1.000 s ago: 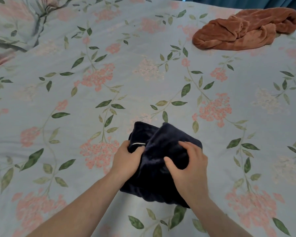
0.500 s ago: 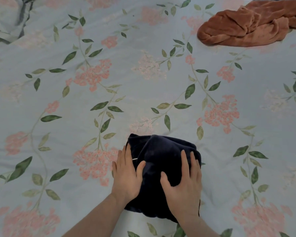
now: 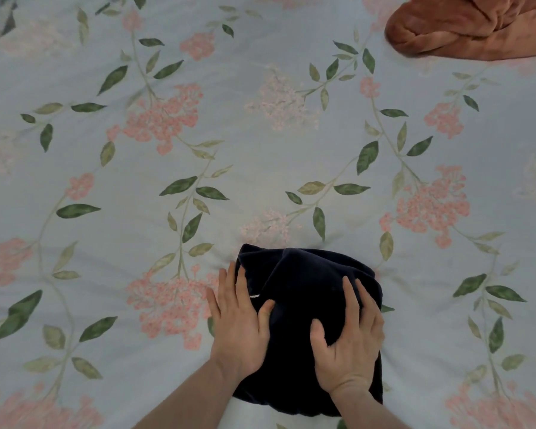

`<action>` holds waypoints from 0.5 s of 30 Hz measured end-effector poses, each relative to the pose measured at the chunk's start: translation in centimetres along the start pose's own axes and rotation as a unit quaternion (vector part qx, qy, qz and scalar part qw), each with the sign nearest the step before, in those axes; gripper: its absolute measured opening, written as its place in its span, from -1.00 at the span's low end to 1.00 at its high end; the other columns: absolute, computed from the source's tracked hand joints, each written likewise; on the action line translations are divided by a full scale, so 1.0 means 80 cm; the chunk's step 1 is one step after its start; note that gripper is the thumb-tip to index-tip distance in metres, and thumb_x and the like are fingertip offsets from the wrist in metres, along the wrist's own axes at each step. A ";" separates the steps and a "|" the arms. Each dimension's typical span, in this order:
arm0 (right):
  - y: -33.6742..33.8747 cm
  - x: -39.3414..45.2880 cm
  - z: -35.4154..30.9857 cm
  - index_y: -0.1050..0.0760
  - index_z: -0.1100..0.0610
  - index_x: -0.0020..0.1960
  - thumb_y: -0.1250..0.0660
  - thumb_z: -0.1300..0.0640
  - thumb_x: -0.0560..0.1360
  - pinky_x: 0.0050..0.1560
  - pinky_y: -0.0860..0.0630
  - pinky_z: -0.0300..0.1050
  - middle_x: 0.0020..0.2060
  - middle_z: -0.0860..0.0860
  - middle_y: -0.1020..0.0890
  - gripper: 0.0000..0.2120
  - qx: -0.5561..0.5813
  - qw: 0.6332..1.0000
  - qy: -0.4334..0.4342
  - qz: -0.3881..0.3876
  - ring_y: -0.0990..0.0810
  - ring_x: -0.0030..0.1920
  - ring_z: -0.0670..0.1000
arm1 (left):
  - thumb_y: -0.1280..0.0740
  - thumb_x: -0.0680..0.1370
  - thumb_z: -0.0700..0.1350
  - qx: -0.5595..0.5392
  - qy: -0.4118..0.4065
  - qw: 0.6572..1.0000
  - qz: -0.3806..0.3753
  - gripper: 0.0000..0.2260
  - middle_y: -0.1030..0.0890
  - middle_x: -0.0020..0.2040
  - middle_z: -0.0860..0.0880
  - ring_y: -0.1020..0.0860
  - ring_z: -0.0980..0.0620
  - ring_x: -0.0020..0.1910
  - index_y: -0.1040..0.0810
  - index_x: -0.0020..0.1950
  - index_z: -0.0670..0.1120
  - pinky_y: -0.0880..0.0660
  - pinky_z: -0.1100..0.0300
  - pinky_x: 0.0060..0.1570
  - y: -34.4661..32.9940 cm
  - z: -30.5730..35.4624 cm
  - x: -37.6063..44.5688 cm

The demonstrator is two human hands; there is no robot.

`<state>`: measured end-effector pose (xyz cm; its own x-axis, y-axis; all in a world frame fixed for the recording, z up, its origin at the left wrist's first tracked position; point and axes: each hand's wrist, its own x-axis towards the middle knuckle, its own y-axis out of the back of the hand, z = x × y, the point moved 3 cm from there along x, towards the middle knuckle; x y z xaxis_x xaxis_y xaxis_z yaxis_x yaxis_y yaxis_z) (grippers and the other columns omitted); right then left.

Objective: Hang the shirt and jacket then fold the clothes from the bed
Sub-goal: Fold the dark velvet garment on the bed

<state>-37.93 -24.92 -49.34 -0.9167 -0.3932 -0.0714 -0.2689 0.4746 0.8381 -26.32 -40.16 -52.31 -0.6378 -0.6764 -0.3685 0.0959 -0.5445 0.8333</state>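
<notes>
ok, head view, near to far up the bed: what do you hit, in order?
Right hand pressing flat on the garment → folded dark navy garment → bare stretch of floral bedspread → crumpled rust-brown garment at the far right corner. The left hand sits level with the right, so it is left unordered.

The bed (image 3: 260, 144) is covered by a pale blue cover printed with pink flower clusters and green leaves on thin stems. A folded dark navy garment (image 3: 304, 283) lies on it near the lower middle. A crumpled rust-brown garment (image 3: 464, 29) lies on it at the far right corner, well apart from the navy one.
</notes>
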 end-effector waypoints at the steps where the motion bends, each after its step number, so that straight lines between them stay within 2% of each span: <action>1: 0.000 0.000 0.001 -0.27 -0.04 0.60 -0.21 -0.27 0.38 0.36 -0.36 0.36 0.54 0.00 -0.33 -0.18 0.004 1.000 -0.002 0.001 -0.36 0.46 0.22 | 0.43 0.55 0.39 -0.002 0.000 1.000 -0.001 -0.22 0.23 0.67 -0.01 0.31 -0.03 0.64 0.28 0.64 -0.06 0.39 -0.10 0.56 0.000 0.000 0.000; 5: 0.002 -0.001 0.002 -0.25 -0.06 0.60 -0.20 -0.29 0.40 0.39 -0.34 0.36 0.55 -0.03 -0.31 -0.20 0.019 1.000 -0.003 -0.001 -0.33 0.49 0.18 | 0.48 0.47 0.45 -0.022 0.008 1.000 0.004 -0.09 0.21 0.68 -0.03 0.31 -0.02 0.64 0.24 0.66 -0.09 0.43 -0.08 0.55 0.005 0.004 0.000; 7: 0.005 -0.001 0.003 -0.25 -0.07 0.61 -0.19 -0.29 0.41 0.41 -0.34 0.33 0.54 -0.03 -0.31 -0.21 0.033 0.999 -0.006 -0.002 -0.31 0.50 0.17 | 0.44 0.46 0.49 -0.038 0.015 0.999 0.009 -0.06 0.16 0.68 -0.03 0.27 -0.02 0.65 0.21 0.67 -0.08 0.39 -0.08 0.57 0.009 0.008 0.000; 9: 0.009 -0.001 0.003 -0.25 -0.07 0.61 -0.20 -0.30 0.43 0.45 -0.30 0.25 0.54 -0.03 -0.31 -0.22 0.056 0.998 -0.009 -0.001 -0.30 0.51 0.14 | 0.28 0.50 0.49 -0.052 0.031 0.998 0.010 -0.10 0.10 0.69 -0.04 0.20 -0.04 0.66 0.16 0.68 -0.05 0.30 -0.10 0.60 0.015 0.010 -0.003; 13: 0.032 -0.004 0.011 -0.25 -0.05 0.60 -0.20 -0.34 0.47 0.51 -0.24 0.04 0.52 -0.02 -0.28 -0.23 0.164 0.986 -0.029 0.000 -0.26 0.52 0.06 | -0.10 0.61 0.38 -0.110 0.087 0.990 -0.003 -0.27 -0.12 0.64 -0.06 -0.10 -0.10 0.61 0.09 0.68 0.14 -0.09 -0.19 0.56 0.038 0.024 -0.014; 15: 0.050 -0.007 0.020 -0.19 -0.11 0.62 -0.20 -0.42 0.45 0.53 -0.23 0.03 0.51 -0.06 -0.23 -0.19 0.209 0.975 -0.078 -0.015 -0.25 0.52 0.03 | -0.17 0.57 0.40 -0.158 0.105 0.981 -0.033 -0.25 -0.26 0.57 -0.05 -0.24 -0.12 0.55 0.12 0.65 0.26 -0.16 -0.26 0.51 0.043 0.025 -0.023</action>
<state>-38.98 -21.55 -46.82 -0.9313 -0.3030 -0.2022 -0.3641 0.7570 0.5426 -26.38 -39.82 -47.93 -0.4825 -0.7035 -0.5218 0.3135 -0.6950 0.6471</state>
